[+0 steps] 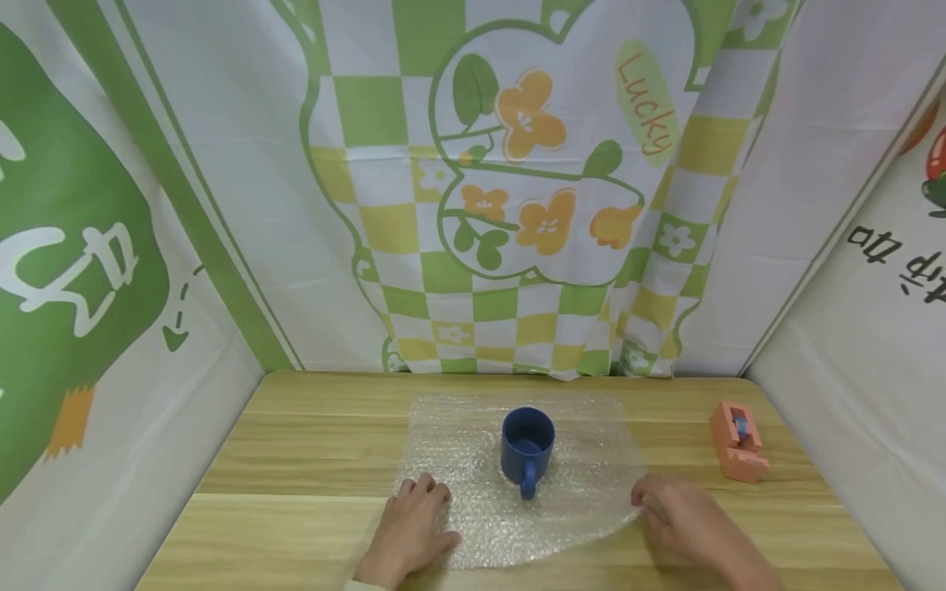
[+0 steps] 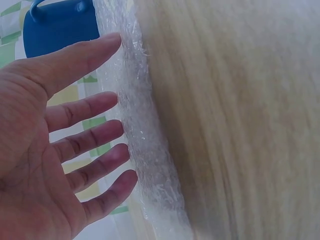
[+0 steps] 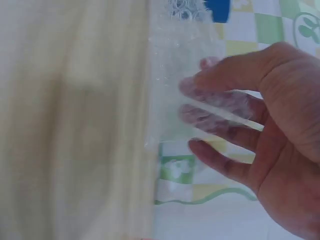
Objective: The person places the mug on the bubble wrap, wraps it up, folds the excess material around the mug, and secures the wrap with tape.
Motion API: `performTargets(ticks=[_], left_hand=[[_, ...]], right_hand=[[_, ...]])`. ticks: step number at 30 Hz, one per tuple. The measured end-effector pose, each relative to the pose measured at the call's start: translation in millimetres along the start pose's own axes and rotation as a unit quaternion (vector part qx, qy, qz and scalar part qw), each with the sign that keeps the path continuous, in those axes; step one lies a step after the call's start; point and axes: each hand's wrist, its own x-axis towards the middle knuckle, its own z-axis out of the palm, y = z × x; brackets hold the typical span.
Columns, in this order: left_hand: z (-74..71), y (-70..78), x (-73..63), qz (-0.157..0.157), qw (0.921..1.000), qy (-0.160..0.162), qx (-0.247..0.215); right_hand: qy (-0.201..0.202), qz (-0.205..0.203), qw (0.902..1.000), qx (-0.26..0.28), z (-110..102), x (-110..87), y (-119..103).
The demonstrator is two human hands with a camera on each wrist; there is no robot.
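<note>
A dark blue mug (image 1: 516, 464) stands upright on a sheet of clear bubble wrap (image 1: 480, 525), its handle toward the near side. My left hand (image 1: 411, 524) rests at the sheet's left edge, fingers spread. In the left wrist view those extended fingertips (image 2: 111, 129) touch the bubble wrap (image 2: 147, 125) and grip nothing. At the sheet's right near corner my right hand (image 1: 683, 517) pinches the bubble wrap between thumb and fingers. Through the clear film (image 3: 170, 75), the right wrist view shows some of these fingers behind it.
An orange tape dispenser (image 1: 739, 443) with a blue roll sits at the right of the wooden table (image 1: 310, 443). Behind the table hangs a green and white checked curtain (image 1: 510, 312). Printed cloth walls stand on the left and right.
</note>
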Motion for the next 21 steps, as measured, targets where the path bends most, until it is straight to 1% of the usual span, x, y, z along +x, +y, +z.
performTargets(ticks=[2, 4, 6, 8, 11, 14, 16, 18, 21], left_hand=[[-1.1, -1.1, 1.0, 0.0, 1.0, -0.003, 0.0], [-2.4, -1.8, 2.0, -0.002, 1.0, -0.008, 0.0], [-3.8, -2.0, 2.8, -0.005, 0.9999, -0.012, -0.002], [-5.2, -1.5, 3.5, -0.008, 0.9999, -0.015, -0.003], [-6.9, -0.3, 4.7, -0.009, 0.9998, -0.015, -0.004], [-7.6, 0.6, 6.0, -0.009, 0.9999, -0.01, -0.005], [-8.0, 1.1, 6.8, -0.01, 0.9999, -0.005, -0.006], [-8.1, 1.1, 7.6, -0.011, 0.9999, -0.003, -0.007], [-8.2, 1.2, 8.7, -0.013, 0.9999, -0.003, -0.007]], right_hand=[[0.026, -0.007, 0.9996, -0.007, -6.0, 8.2, -2.5], [0.065, -0.022, 0.9975, -0.015, -11.1, 18.2, -6.4], [0.107, -0.044, 0.9928, -0.029, -15.3, 29.4, -11.5], [0.135, -0.062, 0.988, -0.043, -19.4, 42.1, -17.6], [0.154, -0.097, 0.9818, -0.054, -23.9, 63.7, -27.2], [0.168, -0.133, 0.9752, -0.054, -24.7, 86.0, -36.3], [0.175, -0.147, 0.9721, -0.053, -23.6, 99.7, -41.8], [0.174, -0.151, 0.9719, -0.046, -21.7, 111.9, -46.5], [0.161, -0.147, 0.9756, -0.029, -17.8, 127.8, -52.3]])
